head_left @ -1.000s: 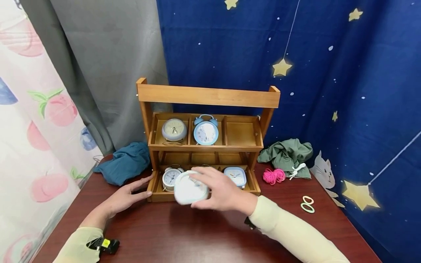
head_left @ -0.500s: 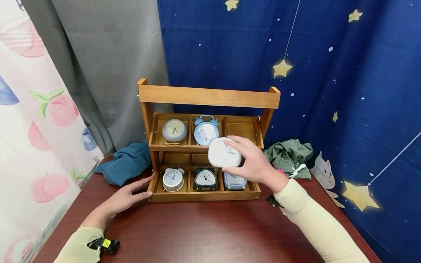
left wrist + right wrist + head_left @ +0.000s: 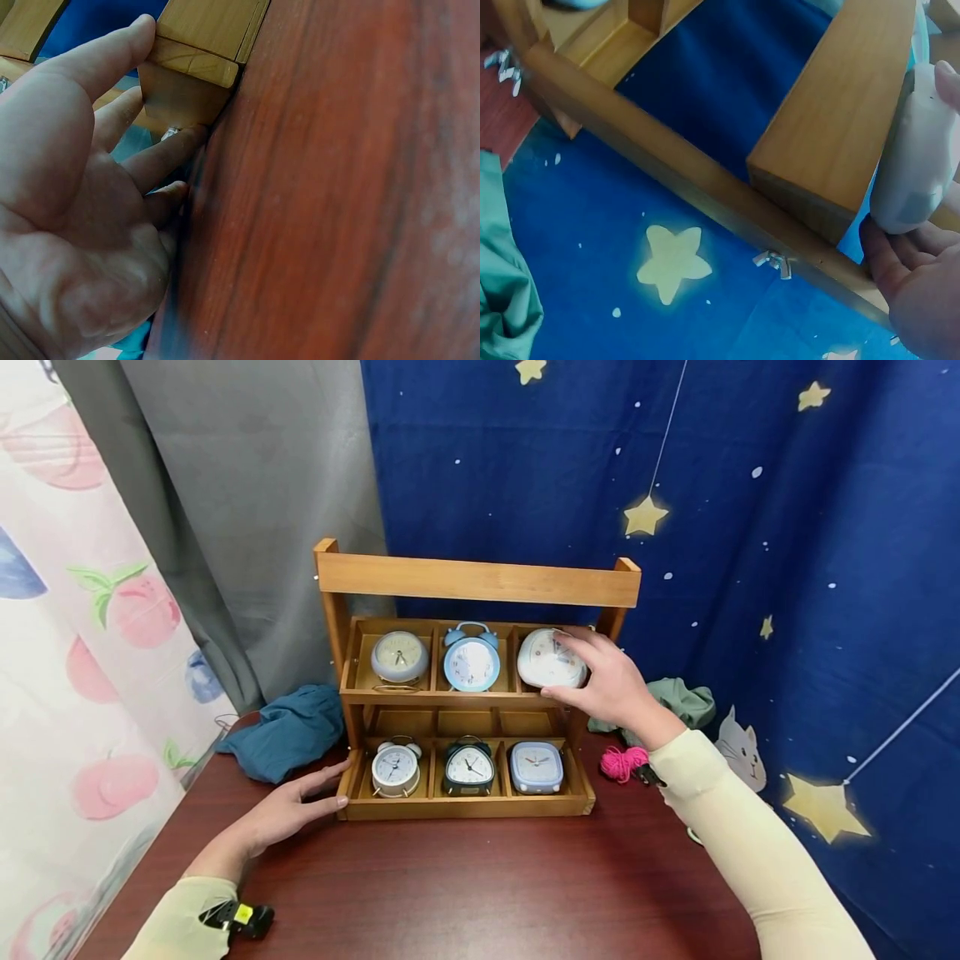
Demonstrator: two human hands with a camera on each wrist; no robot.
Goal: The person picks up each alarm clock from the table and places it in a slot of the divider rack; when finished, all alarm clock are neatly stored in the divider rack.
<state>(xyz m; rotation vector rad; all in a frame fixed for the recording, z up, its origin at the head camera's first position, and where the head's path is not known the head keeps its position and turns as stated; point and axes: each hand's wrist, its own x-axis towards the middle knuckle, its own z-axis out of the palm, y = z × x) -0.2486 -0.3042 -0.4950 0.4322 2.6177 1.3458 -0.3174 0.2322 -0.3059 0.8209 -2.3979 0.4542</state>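
My right hand [image 3: 618, 689] grips a white rounded clock [image 3: 538, 667] between thumb and fingers, at the upper right compartment of a wooden two-tier rack [image 3: 480, 579]. In the right wrist view the clock [image 3: 911, 169] is seen from its side. My left hand [image 3: 281, 814] touches the rack's lower left corner, fingers extended; the thumb lies on the wood in the left wrist view. Upstairs on the rack are a grey round clock [image 3: 400, 657] and a blue twin-bell clock [image 3: 471, 664]. The lower tier holds a white clock [image 3: 395, 768], a black one [image 3: 468, 767] and a pale blue square one [image 3: 536, 767].
Teal cloth [image 3: 288, 735] lies left of the rack. To the right are green cloth [image 3: 686, 702], partly behind my arm, and pink yarn [image 3: 622, 763]. The dark red table [image 3: 450, 885] spreads in front. Curtains [image 3: 510, 485] hang close behind.
My right hand has carried the white rounded clock up and to the right, from before the lower tier to the upper right compartment. The left hand has stayed at the rack's corner.
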